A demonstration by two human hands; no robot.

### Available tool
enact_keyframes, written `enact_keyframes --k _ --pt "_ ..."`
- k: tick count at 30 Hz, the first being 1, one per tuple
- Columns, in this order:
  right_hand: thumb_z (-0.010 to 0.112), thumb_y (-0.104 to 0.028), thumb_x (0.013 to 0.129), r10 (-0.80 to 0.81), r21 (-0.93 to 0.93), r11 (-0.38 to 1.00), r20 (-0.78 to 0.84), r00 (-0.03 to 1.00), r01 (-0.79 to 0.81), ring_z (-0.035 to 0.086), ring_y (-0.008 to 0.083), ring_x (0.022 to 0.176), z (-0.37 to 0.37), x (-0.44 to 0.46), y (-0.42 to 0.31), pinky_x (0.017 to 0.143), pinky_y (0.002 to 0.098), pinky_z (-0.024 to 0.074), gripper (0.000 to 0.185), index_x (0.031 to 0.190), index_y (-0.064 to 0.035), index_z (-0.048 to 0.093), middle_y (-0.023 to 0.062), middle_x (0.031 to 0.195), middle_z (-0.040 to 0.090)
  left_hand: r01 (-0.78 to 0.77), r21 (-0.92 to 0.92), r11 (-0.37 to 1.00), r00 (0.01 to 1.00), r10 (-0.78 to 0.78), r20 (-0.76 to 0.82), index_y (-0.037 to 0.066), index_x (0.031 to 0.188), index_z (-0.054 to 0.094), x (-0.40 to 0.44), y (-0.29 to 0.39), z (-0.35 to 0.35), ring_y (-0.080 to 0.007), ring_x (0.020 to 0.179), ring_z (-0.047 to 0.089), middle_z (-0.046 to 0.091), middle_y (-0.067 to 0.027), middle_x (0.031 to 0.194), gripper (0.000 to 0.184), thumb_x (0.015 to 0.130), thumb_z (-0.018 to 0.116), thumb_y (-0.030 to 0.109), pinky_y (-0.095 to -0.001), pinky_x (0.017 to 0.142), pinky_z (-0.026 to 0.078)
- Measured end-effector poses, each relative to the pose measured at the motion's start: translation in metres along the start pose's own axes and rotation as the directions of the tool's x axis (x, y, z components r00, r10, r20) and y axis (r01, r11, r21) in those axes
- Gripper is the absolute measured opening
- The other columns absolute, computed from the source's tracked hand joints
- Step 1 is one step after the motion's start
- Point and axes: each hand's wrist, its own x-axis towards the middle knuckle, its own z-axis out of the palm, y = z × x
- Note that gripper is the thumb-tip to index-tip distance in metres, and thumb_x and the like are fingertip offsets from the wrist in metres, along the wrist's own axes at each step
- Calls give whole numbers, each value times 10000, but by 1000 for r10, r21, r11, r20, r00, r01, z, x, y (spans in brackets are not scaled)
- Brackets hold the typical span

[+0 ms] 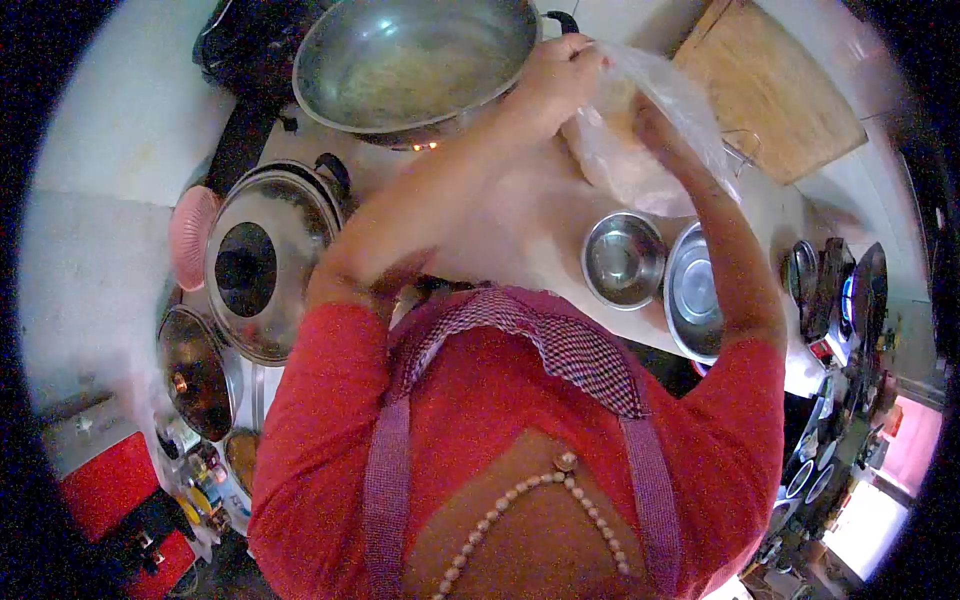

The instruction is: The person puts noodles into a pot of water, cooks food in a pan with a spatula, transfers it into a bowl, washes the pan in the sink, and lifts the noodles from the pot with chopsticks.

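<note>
Left hand (556, 80): its fingers are closed on the edge of the clear bag (610, 165). It seems to hold the edge up so the bag does not flop shut.
Right hand (652, 125): it is down in the bag, past the edge that the left hand grips. The plastic covers its fingers, so I cannot tell if they are open or closed.
Bag: it hangs and spreads between and under the two hands. Something pale is inside, maybe a powder, but the plastic makes it too cloudy to be sure.
Wide pan (335, 65): it is just left of the left hand, so it is easy to get to from there. Its top edge is cut off.
Metal bowls: the small bowl (622, 262) is below the bag, on the body's side. The bigger bowl (690, 275) is just beside it, and the right arm hides part of its rim.
Wooden board (775, 95): it is to the right of both hands, out of their way. I cannot tell if it lies flat.
Lidded pot (300, 255): it is well to the left of the grip. The lid hides what is inside.
</note>
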Motion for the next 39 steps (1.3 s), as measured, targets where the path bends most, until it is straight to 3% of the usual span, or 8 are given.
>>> enact_keyframes --k 12,15,18,22,26,31,33,39 --pt "602 -268 715 -149 -327 913 291 945 244 94 394 1276 131 0 132 1019 420 196 772 1353 -204 172 131 1403 114 4 27 1000 995 -7 95 17 820 615 -13 -26 18 -103 579 485 567 -46 665 188 810 509 173 -254 528 403" --pt "604 -141 701 -8 -456 868 379 925 194 258 347 1228 114 -5 56 988 378 270 683 1307 -169 289 140 1379 168 127 93 987 988 -135 81 22 825 618 -19 -9 13 -103 579 491 573 -51 680 188 811 508 174 -247 522 405" --pt "547 -126 746 36 -155 986 533 846 55 395 293 1142 84 20 59 934 334 341 503 1226 -95 400 144 1305 297 136 25 990 990 -137 43 21 839 615 -14 -13 4 -96 568 487 567 -41 672 195 816 511 184 -248 494 393" --pt "504 -41 754 -348 206 918 4 938 340 474 270 1049 28 17 29 881 332 393 376 1129 -42 469 156 1112 470 38 -303 952 995 -65 -80 21 826 605 -7 6 -3 -86 513 444 509 -14 594 196 824 513 195 -259 434 356" --pt "511 43 710 -45 -391 889 445 894 239 469 297 1047 8 -1 -20 879 343 394 392 1091 -46 489 168 1062 516 25 -371 928 992 -69 -107 29 781 597 5 12 -6 -92 448 396 452 0 542 209 822 516 218 -265 391 332" --pt "573 30 632 -259 -46 961 185 948 271 518 307 953 -11 -16 -22 803 372 425 289 915 -34 576 142 962 556 101 -273 957 985 -135 -109 38 770 598 18 -14 -12 -111 396 377 456 -12 539 228 819 517 246 -282 359 321" --pt "588 25 619 -455 -232 842 181 872 488 523 303 946 -61 -20 -63 811 361 419 270 882 -36 585 132 958 562 108 -243 964 986 -135 -96 42 770 599 22 -11 -15 -117 390 377 457 -16 538 237 821 514 257 -293 351 319" --pt "613 11 637 -411 -191 897 -26 911 399 531 115 860 -141 -10 -110 696 242 435 375 988 -118 585 -5 1004 583 126 -246 961 983 -153 -98 44 775 602 35 -3 -11 -120 394 383 480 -23 555 246 821 525 274 -302 347 320"
